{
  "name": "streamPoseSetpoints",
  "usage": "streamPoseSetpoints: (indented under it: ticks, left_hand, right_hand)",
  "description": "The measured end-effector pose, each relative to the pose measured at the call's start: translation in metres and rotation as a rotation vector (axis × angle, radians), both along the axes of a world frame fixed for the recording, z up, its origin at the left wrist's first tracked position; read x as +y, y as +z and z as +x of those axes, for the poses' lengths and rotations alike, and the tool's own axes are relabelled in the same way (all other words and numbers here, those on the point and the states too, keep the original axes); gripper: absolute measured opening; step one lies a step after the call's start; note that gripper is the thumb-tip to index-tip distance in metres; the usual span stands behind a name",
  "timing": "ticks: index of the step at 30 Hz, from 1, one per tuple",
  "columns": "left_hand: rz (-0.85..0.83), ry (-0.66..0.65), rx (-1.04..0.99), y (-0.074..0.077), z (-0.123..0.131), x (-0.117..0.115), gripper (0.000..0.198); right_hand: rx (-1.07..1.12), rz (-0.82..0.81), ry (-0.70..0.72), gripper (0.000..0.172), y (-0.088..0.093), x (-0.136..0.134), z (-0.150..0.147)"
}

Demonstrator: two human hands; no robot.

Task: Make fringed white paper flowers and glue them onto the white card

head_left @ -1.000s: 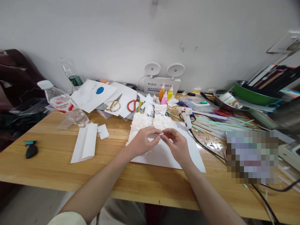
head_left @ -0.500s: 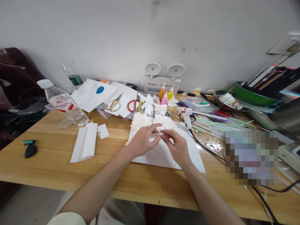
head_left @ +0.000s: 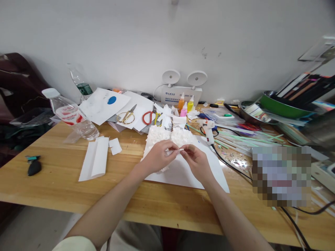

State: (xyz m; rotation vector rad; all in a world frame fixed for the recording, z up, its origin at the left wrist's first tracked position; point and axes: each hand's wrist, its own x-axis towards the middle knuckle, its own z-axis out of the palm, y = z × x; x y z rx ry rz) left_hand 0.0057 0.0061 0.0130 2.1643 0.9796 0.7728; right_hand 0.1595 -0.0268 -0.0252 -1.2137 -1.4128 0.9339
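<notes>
My left hand (head_left: 162, 156) and my right hand (head_left: 195, 160) meet fingertip to fingertip over a white sheet (head_left: 214, 176). Between their pinched fingers is a small piece of white paper (head_left: 181, 149), which both hands hold. Just beyond and partly under my hands, bumpy white paper bits (head_left: 183, 135) cover the back part of the sheet. A white glue gun (head_left: 208, 131) stands to the right of the sheet, its black cable running right. Folded white paper (head_left: 94, 158) lies to the left, beside small paper squares (head_left: 115, 146).
Gold scissors (head_left: 128, 115), red-handled scissors (head_left: 148, 118) and paint bottles (head_left: 183, 109) lie or stand at the back. A water bottle (head_left: 72, 115) is at the left. Straws (head_left: 235, 141) and a green bowl (head_left: 282, 104) are at the right. A black object (head_left: 34, 168) sits far left.
The fingers of my left hand have closed from a wider spread into a pinch at the small paper piece. My right hand has hardly moved.
</notes>
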Motion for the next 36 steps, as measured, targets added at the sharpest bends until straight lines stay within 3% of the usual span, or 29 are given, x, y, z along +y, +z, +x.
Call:
streamPoseSetpoints:
  ticks: [14,24,36]
  left_hand:
    - [-0.021,0.065,-0.013,0.0001,-0.0008,0.0002,0.012]
    - [-0.056,0.041,-0.02,-0.0001,0.0002,-0.0004,0.011]
    - [-0.067,0.064,0.002,0.0021,0.0004,-0.0011,0.015]
  right_hand:
    - [0.054,-0.032,0.004,0.013,-0.0019,0.0012,0.0019]
    - [0.105,-0.018,0.157,0.008,-0.0004,0.0004,0.0009]
    - [0.131,-0.032,0.152,0.008,-0.0028,0.0006,0.0029]
